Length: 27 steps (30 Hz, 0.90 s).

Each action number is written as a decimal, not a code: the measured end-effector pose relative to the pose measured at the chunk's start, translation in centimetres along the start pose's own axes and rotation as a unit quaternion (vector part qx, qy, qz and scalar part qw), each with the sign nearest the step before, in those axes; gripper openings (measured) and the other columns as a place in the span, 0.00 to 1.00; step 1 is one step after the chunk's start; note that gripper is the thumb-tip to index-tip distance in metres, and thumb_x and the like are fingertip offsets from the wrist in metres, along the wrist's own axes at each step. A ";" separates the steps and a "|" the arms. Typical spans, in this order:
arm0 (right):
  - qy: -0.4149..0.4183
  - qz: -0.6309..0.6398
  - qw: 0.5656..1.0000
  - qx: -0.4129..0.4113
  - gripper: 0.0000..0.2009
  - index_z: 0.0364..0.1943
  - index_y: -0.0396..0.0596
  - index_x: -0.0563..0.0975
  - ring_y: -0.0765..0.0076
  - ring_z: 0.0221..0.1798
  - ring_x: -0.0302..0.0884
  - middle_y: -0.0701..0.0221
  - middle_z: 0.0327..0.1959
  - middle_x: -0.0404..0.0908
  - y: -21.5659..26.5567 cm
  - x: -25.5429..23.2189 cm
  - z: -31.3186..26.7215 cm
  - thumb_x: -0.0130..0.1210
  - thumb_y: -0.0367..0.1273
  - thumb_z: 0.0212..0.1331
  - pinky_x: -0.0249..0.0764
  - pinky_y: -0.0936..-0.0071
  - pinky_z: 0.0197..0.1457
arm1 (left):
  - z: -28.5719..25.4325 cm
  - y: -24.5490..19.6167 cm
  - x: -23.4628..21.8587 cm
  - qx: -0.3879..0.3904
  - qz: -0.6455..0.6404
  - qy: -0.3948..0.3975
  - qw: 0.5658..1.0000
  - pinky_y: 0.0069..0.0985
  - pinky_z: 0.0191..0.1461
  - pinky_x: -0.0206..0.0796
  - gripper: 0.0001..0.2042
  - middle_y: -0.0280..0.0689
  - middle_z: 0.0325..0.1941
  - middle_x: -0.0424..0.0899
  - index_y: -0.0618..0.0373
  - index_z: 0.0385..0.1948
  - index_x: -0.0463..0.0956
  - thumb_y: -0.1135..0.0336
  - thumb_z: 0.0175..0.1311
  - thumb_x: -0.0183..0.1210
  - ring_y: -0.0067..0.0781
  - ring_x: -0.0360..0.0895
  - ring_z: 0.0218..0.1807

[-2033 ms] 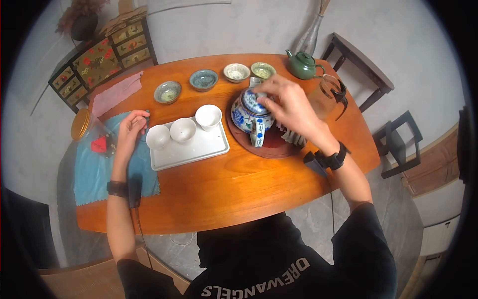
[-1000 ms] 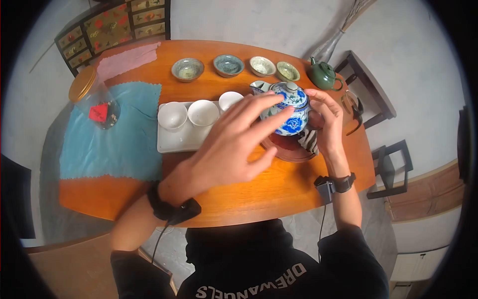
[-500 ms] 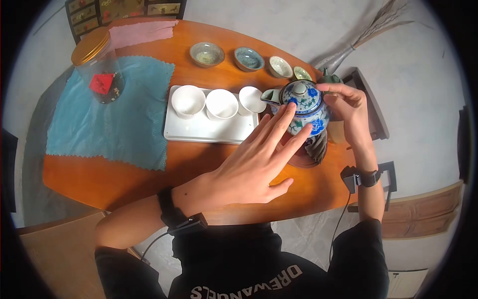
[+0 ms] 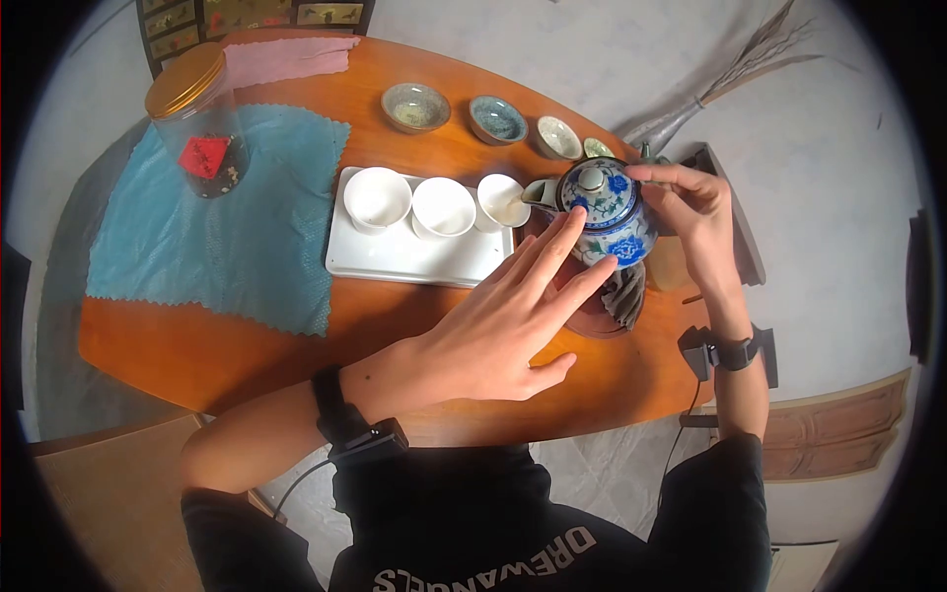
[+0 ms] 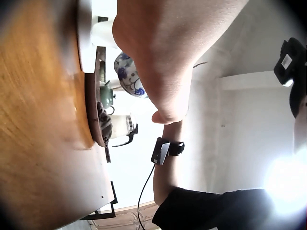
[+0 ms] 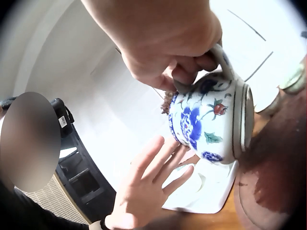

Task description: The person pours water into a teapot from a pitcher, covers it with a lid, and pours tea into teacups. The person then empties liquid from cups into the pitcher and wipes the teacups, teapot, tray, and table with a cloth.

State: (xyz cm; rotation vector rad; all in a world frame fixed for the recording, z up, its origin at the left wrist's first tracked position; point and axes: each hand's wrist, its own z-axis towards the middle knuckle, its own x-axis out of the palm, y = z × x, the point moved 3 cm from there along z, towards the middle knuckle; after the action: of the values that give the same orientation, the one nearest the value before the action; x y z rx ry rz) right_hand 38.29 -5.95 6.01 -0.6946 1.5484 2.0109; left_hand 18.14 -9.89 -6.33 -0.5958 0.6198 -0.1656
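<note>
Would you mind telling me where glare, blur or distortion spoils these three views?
Head view: fisheye bends the table, corners black. Left wrist view: bright glare at lower right, the left hand close and soft. Right wrist view: background washed out white, teapot sharp.

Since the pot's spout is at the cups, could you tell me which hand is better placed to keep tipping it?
The right hand: its fingers curl round the teapot handle. The left hand is flat, fingertips only by the pot's side, so it can probably just steady it.
</note>
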 end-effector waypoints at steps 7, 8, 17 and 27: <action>-0.126 0.195 0.973 0.004 0.10 0.44 0.38 0.86 0.93 0.22 0.58 0.81 0.26 0.79 -3.6 0.5 -1.6 0.56 0.23 0.64 0.48 0.87 0.24 | 0.4 -0.2 -0.4 0.018 -0.002 -0.029 0.999 0.54 0.81 0.44 0.46 0.57 0.83 0.38 0.52 0.77 0.55 0.66 0.52 0.69 0.65 0.41 0.82; -0.126 0.196 0.973 0.004 0.10 0.44 0.38 0.86 0.93 0.22 0.58 0.81 0.26 0.79 -3.5 0.5 -1.5 0.56 0.23 0.64 0.48 0.87 0.24 | 0.4 -0.2 -0.4 0.018 -0.002 -0.029 0.999 0.54 0.81 0.44 0.46 0.57 0.83 0.38 0.52 0.77 0.55 0.66 0.52 0.69 0.65 0.41 0.82; -0.002 0.111 0.994 -0.005 0.10 0.44 0.39 0.87 0.92 0.25 0.61 0.83 0.25 0.78 1.5 1.2 1.8 0.56 0.25 0.65 0.54 0.87 0.28 | -0.5 -0.7 0.0 0.018 -0.011 -0.129 0.991 0.58 0.79 0.43 0.48 0.64 0.81 0.37 0.52 0.76 0.58 0.69 0.45 0.70 0.71 0.40 0.81; 0.121 -0.001 0.989 -0.086 0.10 0.46 0.39 0.87 0.88 0.32 0.76 0.76 0.28 0.85 5.6 2.1 3.7 0.58 0.23 0.63 0.72 0.86 0.38 | -0.9 -0.5 0.1 0.013 0.000 -0.159 0.987 0.60 0.79 0.41 0.47 0.67 0.80 0.33 0.55 0.75 0.57 0.68 0.46 0.69 0.75 0.36 0.81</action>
State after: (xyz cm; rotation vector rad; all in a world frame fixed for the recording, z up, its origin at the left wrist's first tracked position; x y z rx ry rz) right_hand 32.68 -3.42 9.48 -1.0407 1.5148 2.1402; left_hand 17.69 -10.78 -6.71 -0.5824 0.3082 -0.0765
